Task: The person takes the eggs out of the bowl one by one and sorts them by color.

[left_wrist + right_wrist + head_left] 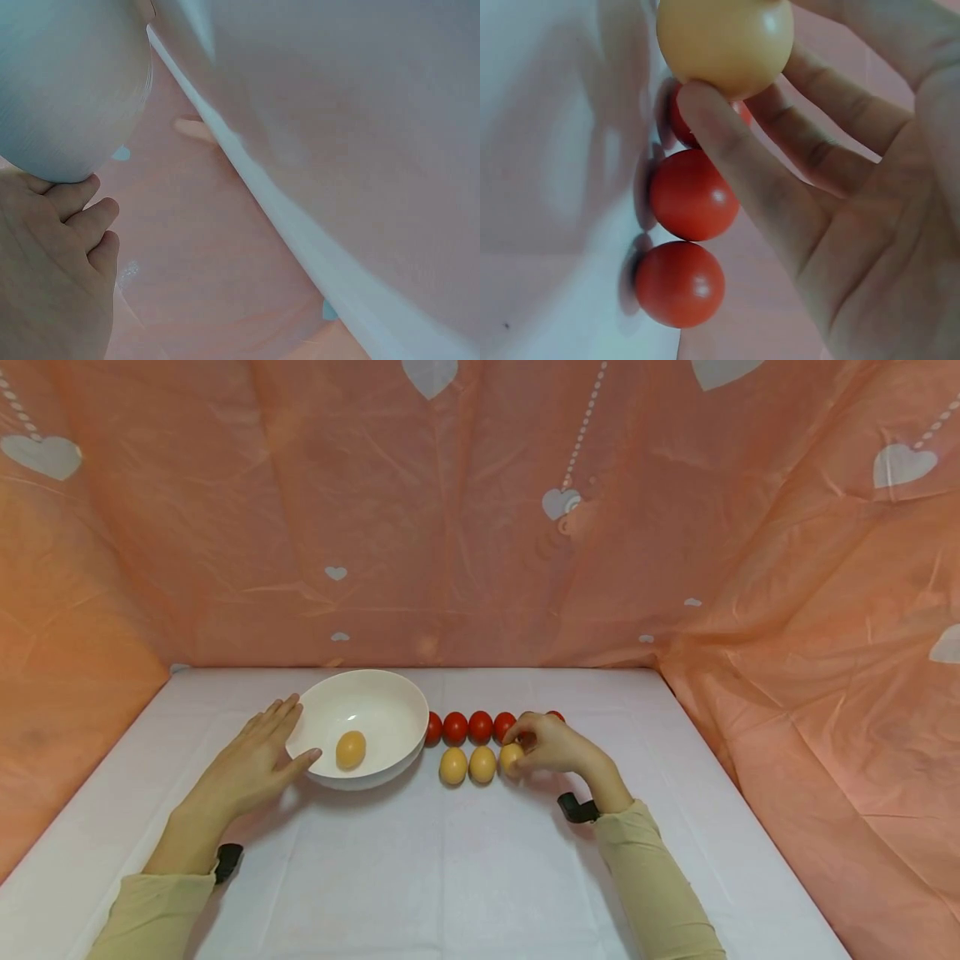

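A white bowl [390,697] stands left of centre with one yellow egg [350,750] inside. My left hand [251,766] rests against the bowl's left side, thumb near the rim and fingers fairly straight along the outer wall; the left wrist view shows the fingers [79,196] touching the bowl's outside [71,90]. Over at the right, my right hand [558,745] pinches a yellow egg [511,758] between thumb and fingers. In the right wrist view this egg [724,45] sits at the fingertips. Two more yellow eggs [453,767] lie just left of it.
Behind the yellow eggs runs a row of several red eggs [480,727], partly covered by the bowl and my right hand. A white cloth [420,877] covers the table. Orange curtains [480,527] with pale hearts hang behind and at both sides.
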A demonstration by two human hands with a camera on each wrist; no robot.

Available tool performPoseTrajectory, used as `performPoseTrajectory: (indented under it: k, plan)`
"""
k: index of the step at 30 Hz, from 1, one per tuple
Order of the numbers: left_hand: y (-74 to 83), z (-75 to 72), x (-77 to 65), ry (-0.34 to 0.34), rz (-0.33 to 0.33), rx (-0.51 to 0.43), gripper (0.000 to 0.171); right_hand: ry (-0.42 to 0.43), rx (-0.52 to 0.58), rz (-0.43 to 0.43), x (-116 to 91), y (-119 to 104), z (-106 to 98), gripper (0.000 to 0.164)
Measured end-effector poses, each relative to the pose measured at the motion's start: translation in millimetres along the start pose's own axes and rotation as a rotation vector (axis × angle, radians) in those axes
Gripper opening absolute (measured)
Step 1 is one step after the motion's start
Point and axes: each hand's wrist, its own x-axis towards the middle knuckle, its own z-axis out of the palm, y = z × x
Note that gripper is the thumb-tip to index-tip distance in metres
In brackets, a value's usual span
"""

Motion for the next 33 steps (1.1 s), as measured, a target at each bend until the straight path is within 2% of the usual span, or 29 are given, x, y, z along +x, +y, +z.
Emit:
performPoseTrajectory:
  k: [10, 17, 24, 33]
  plan:
    - [-0.8, -0.7, 1.1, 0.008, 0.010, 0.003, 0.087, -0.019, -0.004, 0.066, 3.4, 0.7, 7.3, 0.038]
    - [-0.4, -1.3, 1.4, -0.005, 0.001, 0.000, 0.088, -0.011, 0.000, 0.055, 3.8, -0.2, 7.8, 0.040]
    - [1.1, -2.0, 1.3, 0.000, 0.004, -0.005, 0.087, -0.013, 0.003, 0.077, 4.0, 0.2, 8.9, 0.042]
    - [1.8, -2.4, 0.9, -0.001, 0.002, -0.004, 0.087, -0.003, 0.002, 0.041, 3.2, 1.9, 8.9, 0.040]
